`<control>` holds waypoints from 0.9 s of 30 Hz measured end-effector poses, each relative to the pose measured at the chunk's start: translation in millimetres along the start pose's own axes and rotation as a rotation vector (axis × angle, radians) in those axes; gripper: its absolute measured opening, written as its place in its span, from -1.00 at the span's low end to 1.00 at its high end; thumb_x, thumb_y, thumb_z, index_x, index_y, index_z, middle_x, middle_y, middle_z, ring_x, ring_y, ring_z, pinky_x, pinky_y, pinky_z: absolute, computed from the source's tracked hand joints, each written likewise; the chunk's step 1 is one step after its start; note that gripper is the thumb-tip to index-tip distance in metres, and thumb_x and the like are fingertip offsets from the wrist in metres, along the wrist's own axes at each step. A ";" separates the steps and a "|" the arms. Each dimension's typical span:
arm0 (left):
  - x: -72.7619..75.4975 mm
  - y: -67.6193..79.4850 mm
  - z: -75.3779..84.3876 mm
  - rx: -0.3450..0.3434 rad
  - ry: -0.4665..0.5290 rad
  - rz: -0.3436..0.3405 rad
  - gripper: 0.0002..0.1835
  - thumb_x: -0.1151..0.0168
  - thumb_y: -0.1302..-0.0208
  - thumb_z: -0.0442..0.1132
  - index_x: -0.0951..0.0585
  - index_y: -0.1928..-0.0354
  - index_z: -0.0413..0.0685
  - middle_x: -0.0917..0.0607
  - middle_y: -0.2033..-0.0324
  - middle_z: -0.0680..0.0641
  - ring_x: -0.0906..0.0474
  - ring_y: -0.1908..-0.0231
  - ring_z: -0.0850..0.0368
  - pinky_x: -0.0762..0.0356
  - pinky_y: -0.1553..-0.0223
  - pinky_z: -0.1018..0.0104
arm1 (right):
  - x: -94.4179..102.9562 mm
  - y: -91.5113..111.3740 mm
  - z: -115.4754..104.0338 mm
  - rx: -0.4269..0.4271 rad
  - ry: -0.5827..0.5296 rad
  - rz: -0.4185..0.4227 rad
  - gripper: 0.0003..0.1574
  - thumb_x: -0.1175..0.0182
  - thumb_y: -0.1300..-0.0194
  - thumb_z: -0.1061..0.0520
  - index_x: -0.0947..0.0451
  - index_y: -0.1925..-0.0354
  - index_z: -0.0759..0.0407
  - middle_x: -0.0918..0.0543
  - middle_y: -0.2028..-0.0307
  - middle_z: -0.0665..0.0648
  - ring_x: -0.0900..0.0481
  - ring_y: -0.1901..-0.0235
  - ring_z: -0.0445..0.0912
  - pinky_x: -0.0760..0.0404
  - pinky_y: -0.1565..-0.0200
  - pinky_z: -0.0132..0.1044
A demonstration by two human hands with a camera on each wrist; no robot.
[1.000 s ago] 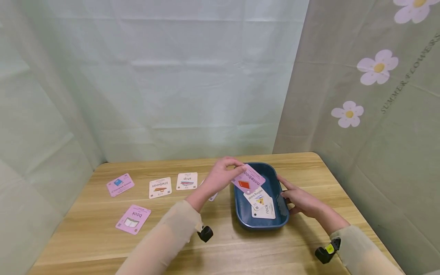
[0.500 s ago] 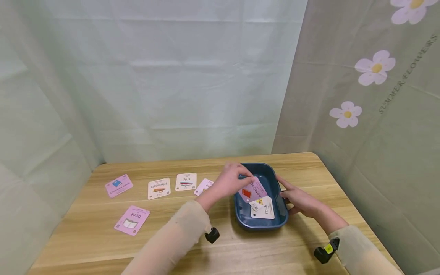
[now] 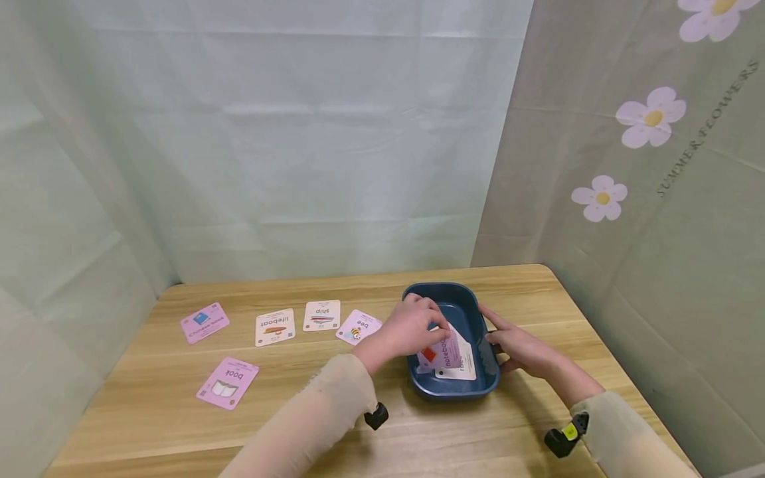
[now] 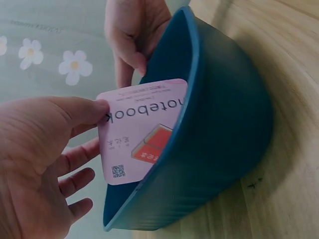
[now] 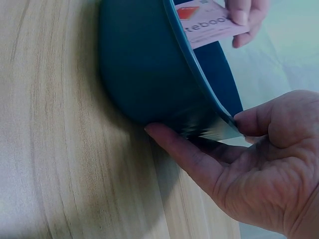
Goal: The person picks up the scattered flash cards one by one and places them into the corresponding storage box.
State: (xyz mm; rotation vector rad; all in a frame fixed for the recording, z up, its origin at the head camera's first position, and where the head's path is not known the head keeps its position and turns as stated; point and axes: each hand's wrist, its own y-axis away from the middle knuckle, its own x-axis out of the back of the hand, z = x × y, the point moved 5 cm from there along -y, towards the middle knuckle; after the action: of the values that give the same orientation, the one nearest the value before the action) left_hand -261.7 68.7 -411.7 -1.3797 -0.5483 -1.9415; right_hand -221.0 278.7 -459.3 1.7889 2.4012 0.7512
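Observation:
A pink "notebook" flashcard (image 4: 142, 127) is pinched between the thumb and fingers of my left hand (image 3: 412, 326). In the left wrist view it slants down inside the dark blue plastic box (image 4: 224, 109). Beneath it in the head view lies a white "rock" flashcard (image 3: 467, 362), partly covered. My right hand (image 3: 528, 348) holds the box at its right side. In the right wrist view the thumb touches the rim (image 5: 202, 74), and a finger rests low against the outer wall. The "sailing boat" card seen earlier is hidden.
On the wooden table (image 3: 287, 411), left of the box, lie a "bee" card (image 3: 358, 326), a "ship" card (image 3: 321, 316), a "lifeboat" card (image 3: 275, 327), a "Chinese book" card (image 3: 205, 322) and a "book" card (image 3: 228, 383). Pale fabric (image 3: 311, 139) hangs behind.
My left hand has moved right and down, carrying the notebook flashcard lower into the box over the other cards. The bee card is now uncovered. My right hand has stayed on the box.

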 end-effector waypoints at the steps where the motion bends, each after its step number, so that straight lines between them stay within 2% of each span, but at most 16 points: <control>1: -1.2 0.2 0.3 0.002 -0.005 -0.010 -0.80 -0.29 -0.41 0.10 -0.81 0.08 0.33 -0.62 -0.13 0.08 -0.34 -0.23 -0.02 -0.36 -0.26 0.00 | 0.1 -0.1 0.0 0.001 0.000 -0.001 -0.11 0.14 -0.56 0.21 0.23 -0.66 -0.22 0.05 -0.52 0.48 -0.40 -0.24 0.37 -0.67 0.09 0.23; 12: -13.0 -3.7 0.4 -0.031 -0.087 -0.057 -0.83 -0.31 -0.38 0.12 -0.81 0.12 0.40 -0.63 -0.12 0.12 -0.33 -0.23 0.00 -0.32 -0.27 0.02 | 1.7 -0.9 1.0 -0.007 0.007 0.010 -0.12 0.15 -0.57 0.21 0.21 -0.66 -0.25 0.13 -0.56 0.45 -0.35 -0.29 0.41 -0.66 0.07 0.26; 19: -15.4 -3.3 -1.9 -0.038 -0.090 -0.061 -0.72 -0.26 -0.42 0.11 -0.75 -0.10 0.41 -0.59 -0.24 0.09 -0.28 -0.32 -0.01 -0.24 -0.35 -0.04 | -0.4 0.2 -0.3 0.001 -0.001 -0.001 -0.12 0.15 -0.58 0.20 0.23 -0.66 -0.24 0.13 -0.55 0.45 -0.37 -0.27 0.40 -0.66 0.07 0.26; 27: -8.1 0.0 -5.4 -0.059 -0.057 0.005 -0.58 -0.25 -0.44 0.09 -0.63 -0.29 0.36 -0.52 -0.33 0.04 -0.23 -0.40 -0.06 -0.17 -0.41 -0.07 | -0.3 -0.4 0.9 0.002 -0.002 0.001 -0.11 0.14 -0.58 0.20 0.23 -0.66 -0.23 0.06 -0.53 0.49 -0.39 -0.27 0.39 -0.66 0.07 0.26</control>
State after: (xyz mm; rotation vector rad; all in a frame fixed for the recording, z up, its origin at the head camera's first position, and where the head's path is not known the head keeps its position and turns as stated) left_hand -263.6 67.4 -421.2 -1.4754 -0.5171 -1.9332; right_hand -221.0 278.7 -460.3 1.7904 2.4006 0.7471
